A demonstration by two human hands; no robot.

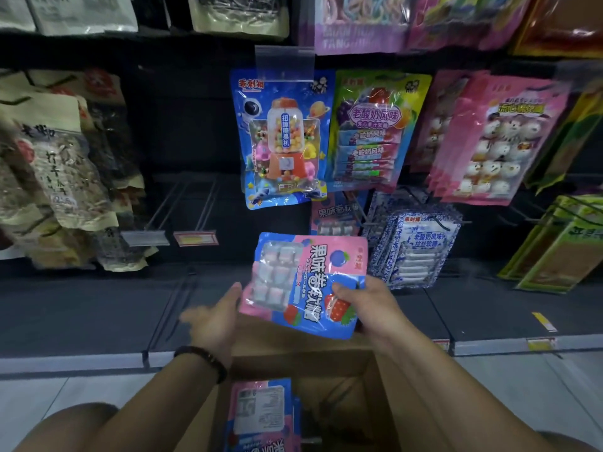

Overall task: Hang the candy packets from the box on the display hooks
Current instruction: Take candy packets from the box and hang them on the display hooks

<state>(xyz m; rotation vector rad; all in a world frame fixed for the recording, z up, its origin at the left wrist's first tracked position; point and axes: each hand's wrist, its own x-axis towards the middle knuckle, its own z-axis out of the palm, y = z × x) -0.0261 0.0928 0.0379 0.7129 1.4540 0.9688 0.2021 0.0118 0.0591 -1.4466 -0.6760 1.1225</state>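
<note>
**A:** What is closest to the camera?

**B:** An open brown cardboard box (342, 396) at the bottom of the view. Pink-and-blue plastic candy packets (261, 409) stand in it, back labels facing up.

**A:** And the hands?

**B:** The right hand (372, 305) grips one glossy pink-and-blue candy packet (306, 282) by its right edge, thumb curled over the front and fingers behind. The packet is in the air above the box, turned sideways. The left hand (212, 318) is open with its fingers spread, just beside the packet's lower left corner. It is blurred, so I cannot tell whether it touches. A dark bead bracelet (202, 358) sits on that wrist.

**A:** What is behind the packet?

**B:** Bare metal wire hooks (206, 207) stick out of the dark display to the upper left. Directly behind, a packet of the same pink-and-blue kind (336, 213) hangs on a hook, next to blue-and-white patterned packets (421, 249).

**A:** Higher up?

**B:** A blue packet printed with a gumball machine (280, 138) hangs there, with a row of pink packets (489, 138) farther right.
</note>
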